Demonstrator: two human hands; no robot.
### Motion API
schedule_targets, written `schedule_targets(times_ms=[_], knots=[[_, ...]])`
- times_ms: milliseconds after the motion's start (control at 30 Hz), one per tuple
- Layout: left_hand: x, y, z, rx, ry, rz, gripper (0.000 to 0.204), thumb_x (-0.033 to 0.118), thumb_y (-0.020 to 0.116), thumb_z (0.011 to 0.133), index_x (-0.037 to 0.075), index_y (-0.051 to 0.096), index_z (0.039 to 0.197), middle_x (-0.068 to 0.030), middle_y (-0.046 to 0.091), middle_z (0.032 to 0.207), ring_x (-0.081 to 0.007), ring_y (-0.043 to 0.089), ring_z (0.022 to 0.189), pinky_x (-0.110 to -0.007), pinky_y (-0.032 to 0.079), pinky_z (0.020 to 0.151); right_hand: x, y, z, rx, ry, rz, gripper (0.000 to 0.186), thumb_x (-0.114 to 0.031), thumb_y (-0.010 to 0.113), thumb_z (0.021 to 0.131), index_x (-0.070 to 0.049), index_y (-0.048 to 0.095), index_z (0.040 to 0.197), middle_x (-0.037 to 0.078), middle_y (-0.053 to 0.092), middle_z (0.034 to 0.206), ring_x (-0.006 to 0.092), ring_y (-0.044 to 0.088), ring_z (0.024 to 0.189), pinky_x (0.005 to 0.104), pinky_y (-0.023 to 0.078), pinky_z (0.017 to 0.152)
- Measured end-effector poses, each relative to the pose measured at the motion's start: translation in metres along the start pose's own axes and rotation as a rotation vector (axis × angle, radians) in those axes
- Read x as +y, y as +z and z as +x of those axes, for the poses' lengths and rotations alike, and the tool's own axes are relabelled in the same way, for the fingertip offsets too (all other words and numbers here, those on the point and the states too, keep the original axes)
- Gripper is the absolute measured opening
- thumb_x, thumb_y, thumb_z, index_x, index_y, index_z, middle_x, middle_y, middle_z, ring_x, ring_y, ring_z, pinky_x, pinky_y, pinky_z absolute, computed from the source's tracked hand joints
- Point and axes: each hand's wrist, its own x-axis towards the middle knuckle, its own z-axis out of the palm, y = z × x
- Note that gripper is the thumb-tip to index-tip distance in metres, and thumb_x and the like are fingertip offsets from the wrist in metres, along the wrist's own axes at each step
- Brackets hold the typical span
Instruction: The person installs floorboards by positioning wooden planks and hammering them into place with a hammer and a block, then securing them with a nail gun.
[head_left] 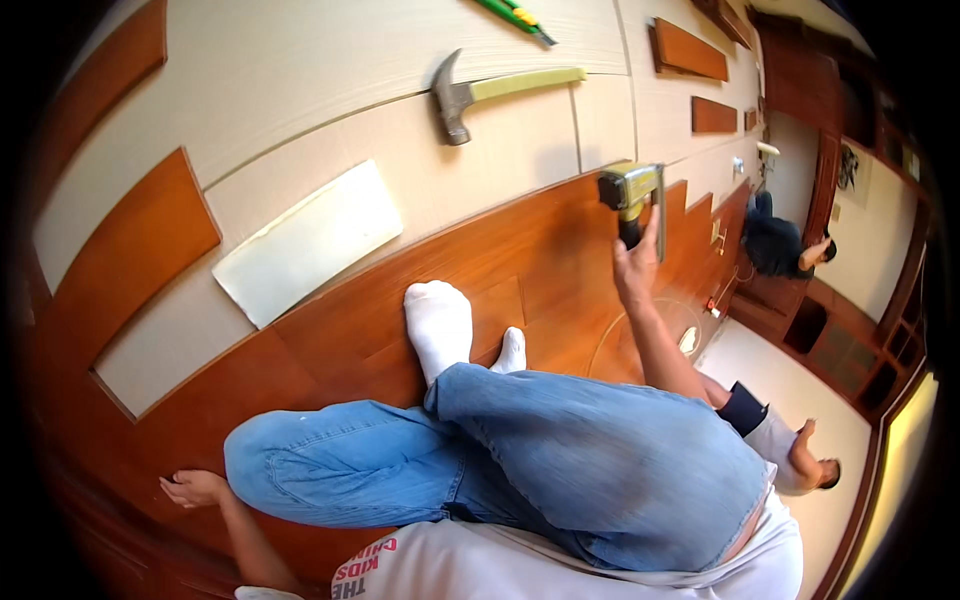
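Observation:
My right hand (637,266) grips the dark handle of a yellow-green and black nail gun (632,186), held up over the edge of the brown wood flooring (560,290). At the lower left my left hand (194,489) is beside my bent knee, its fingers loosely apart and nothing in them. A claw hammer (455,97) with a pale yellow handle lies ahead on the light underlay. Past it is a green-handled tool with a metal tip (520,18), partly cut off by the picture's edge. A white rectangular sheet (310,243) lies at the laid boards' edge.
Loose brown boards (140,255) lie at the left; more short boards (690,50) are at the far right. A thin hose (612,330) curves over the floor beside my right arm. Two other people, one in dark clothes (775,240), one in grey (790,455), are at the right.

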Motion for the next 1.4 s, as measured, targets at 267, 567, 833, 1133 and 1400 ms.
schedule_targets(times_ms=[267, 567, 833, 1133, 1400], knots=[[0.000, 0.015, -0.011, 0.039, -0.028, 0.041, 0.048, 0.029, 0.040, 0.103, 0.006, 0.059, 0.141, -0.0132, 0.055, 0.148, -0.0326, 0.051, 0.136, -0.053, 0.034, 0.115, 0.052, 0.041, -0.091, 0.042, 0.282, 0.004, 0.090, -0.011, 0.070, 0.086, -0.004, 0.022, 0.162, 0.030, 0.060, 0.136, 0.0480, 0.059, 0.120, 0.0491, 0.046, 0.103], [0.045, 0.003, -0.020, 0.090, 0.011, -0.162, 0.043, 0.023, 0.039, 0.105, -0.001, 0.057, 0.136, -0.0199, 0.055, 0.145, -0.0396, 0.049, 0.135, -0.052, 0.037, 0.112, 0.056, 0.078, -0.111, 0.046, 0.180, 0.148, 0.081, -0.017, 0.068, 0.094, 0.003, 0.023, 0.159, 0.029, 0.049, 0.150, 0.0418, 0.050, 0.136, 0.0427, 0.039, 0.112], [0.055, -0.013, -0.027, -0.040, -0.110, -0.127, 0.052, 0.021, 0.040, 0.105, 0.003, 0.045, 0.153, -0.0099, 0.035, 0.166, -0.0333, 0.033, 0.150, -0.047, 0.027, 0.122, 0.057, 0.063, -0.078, 0.173, -0.010, -0.082, 0.079, -0.044, 0.075, 0.087, 0.000, 0.048, 0.148, 0.029, 0.062, 0.131, 0.0438, 0.061, 0.119, 0.0501, 0.048, 0.103], [0.044, -0.015, -0.029, -0.043, -0.117, -0.083, 0.053, 0.026, 0.038, 0.105, 0.007, 0.045, 0.154, -0.0029, 0.035, 0.166, -0.0292, 0.033, 0.151, -0.047, 0.028, 0.122, -0.181, 0.087, -0.021, -0.275, -0.803, 0.243, 0.069, -0.010, 0.074, 0.089, 0.000, 0.043, 0.150, 0.023, 0.050, 0.146, 0.0408, 0.046, 0.138, 0.0456, 0.036, 0.117], [0.046, -0.020, -0.026, -0.036, -0.134, -0.099, 0.052, 0.024, 0.042, 0.103, 0.008, 0.048, 0.152, -0.0017, 0.037, 0.165, -0.0291, 0.035, 0.148, -0.046, 0.028, 0.122, -0.304, 0.117, -0.027, -0.435, -1.412, -0.055, 0.095, -0.025, 0.084, 0.076, -0.002, 0.037, 0.155, 0.021, 0.036, 0.160, 0.0399, 0.032, 0.150, 0.0524, 0.026, 0.124]])
